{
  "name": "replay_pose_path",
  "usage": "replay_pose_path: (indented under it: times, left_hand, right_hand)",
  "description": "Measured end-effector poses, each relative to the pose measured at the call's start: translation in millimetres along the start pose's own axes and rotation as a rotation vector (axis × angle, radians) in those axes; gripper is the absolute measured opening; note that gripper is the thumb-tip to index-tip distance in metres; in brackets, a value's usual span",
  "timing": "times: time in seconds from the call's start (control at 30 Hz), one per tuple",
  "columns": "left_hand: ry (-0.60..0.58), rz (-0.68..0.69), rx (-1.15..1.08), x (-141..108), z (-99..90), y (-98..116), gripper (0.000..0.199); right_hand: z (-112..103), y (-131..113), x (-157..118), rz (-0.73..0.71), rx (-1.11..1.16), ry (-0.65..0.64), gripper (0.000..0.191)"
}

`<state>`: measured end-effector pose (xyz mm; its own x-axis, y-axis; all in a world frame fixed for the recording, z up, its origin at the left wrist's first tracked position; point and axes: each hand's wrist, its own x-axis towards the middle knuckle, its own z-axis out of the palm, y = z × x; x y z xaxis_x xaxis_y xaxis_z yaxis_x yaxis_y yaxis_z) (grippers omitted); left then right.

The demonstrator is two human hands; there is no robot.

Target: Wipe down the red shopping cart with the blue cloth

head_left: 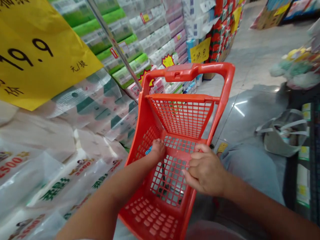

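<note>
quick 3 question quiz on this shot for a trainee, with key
1. Which hand is nearer the small blue item at the side wall of the red plastic shopping basket?
2. True or false: the yellow price sign at upper left shows 19.9.
3. What is the right hand touching? A the red plastic shopping basket, B a tissue pack, C the grey bag.

Key: 1 the left hand; 2 true; 3 A.
</note>
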<state>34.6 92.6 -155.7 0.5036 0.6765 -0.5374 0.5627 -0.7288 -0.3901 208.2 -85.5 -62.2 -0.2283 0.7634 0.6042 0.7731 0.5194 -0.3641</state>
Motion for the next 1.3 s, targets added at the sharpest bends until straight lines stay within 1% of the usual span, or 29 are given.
replay_pose_path:
  times: [0.07,0.13,0.2,0.27,0.3,0.33,0.4,0.5,0.57,0.63,0.73,0.8,0.9,0.97,1.03,1.13,1.17,1.23,1.3]
  left_hand:
    - [-0.015,0.021,0.009,-1.8,-10.4,0.1,0.039]
    - [-0.007,0.028,0.019,2.6,-28.2,-6.7,0.039]
    - [0.019,0.012,0.040,13.3,-52.4,-21.3,0.039]
    - [0.039,-0.017,0.073,25.8,-76.2,-37.6,0.040]
    - [0.039,-0.029,0.089,30.6,-85.4,-43.5,0.040]
    - [0.031,-0.034,0.103,33.5,-91.9,-46.6,0.040]
    - [-0.008,-0.021,0.123,33.3,-96.9,-44.0,0.040]
    - [-0.090,0.037,0.141,23.3,-96.7,-32.6,0.039]
    - [-0.117,0.060,0.151,17.3,-104.6,-35.0,0.039]
    - [-0.100,0.036,0.171,14.7,-123.0,-49.2,0.039]
    - [-0.041,-0.056,0.218,12.4,-154.8,-73.9,0.037]
    - [-0.029,-0.069,0.238,7.1,-165.5,-77.3,0.032]
    - [-0.098,0.035,0.228,-6.8,-164.1,-63.4,0.019]
    - [-0.137,0.092,0.224,-15.3,-163.8,-58.2,0.015]
    - [-0.118,0.074,0.248,-20.7,-171.5,-65.1,0.018]
    - [-0.061,-0.004,0.303,-26.8,-187.0,-82.3,0.026]
    - [-0.063,-0.001,0.308,-29.6,-188.3,-82.9,0.028]
    - [-0.114,0.061,0.289,-36.5,-181.6,-71.5,0.026]
    - [-0.186,0.144,0.248,-41.9,-167.4,-50.1,0.022]
  right_hand:
    - [-11.8,16.9,6.9,-0.001,-0.048,-0.096,0.040]
    - [-19.4,21.3,15.5,0.070,-0.160,-0.240,0.041]
    - [-20.4,14.2,24.0,0.183,-0.269,-0.427,0.045]
    - [-17.3,2.6,30.9,0.279,-0.310,-0.640,0.050]
    - [-15.8,-2.1,33.5,0.309,-0.313,-0.740,0.049]
    - [-14.9,-4.8,35.6,0.330,-0.315,-0.814,0.048]
    - [-16.0,-3.1,38.1,0.342,-0.330,-0.875,0.045]
    - [-22.8,13.4,37.7,0.276,-0.346,-0.874,0.042]
    - [-27.3,27.8,34.4,0.223,-0.354,-0.890,0.038]
    - [-30.2,41.5,29.4,0.182,-0.375,-0.872,0.037]
    - [-32.4,58.3,21.6,0.128,-0.402,-0.782,0.037]
    - [-33.3,66.6,17.6,0.114,-0.414,-0.725,0.038]
    - [-33.8,74.7,13.5,0.114,-0.438,-0.664,0.038]
    - [-33.5,77.8,11.8,0.099,-0.448,-0.622,0.039]
    - [-33.0,79.6,11.2,0.079,-0.457,-0.598,0.041]
    - [-32.3,80.9,12.6,0.063,-0.465,-0.600,0.045]
    - [-32.1,81.1,13.4,0.063,-0.466,-0.603,0.045]
    - [-32.0,81.2,14.9,0.066,-0.464,-0.602,0.046]
    - [-32.3,81.0,15.5,0.066,-0.453,-0.592,0.045]
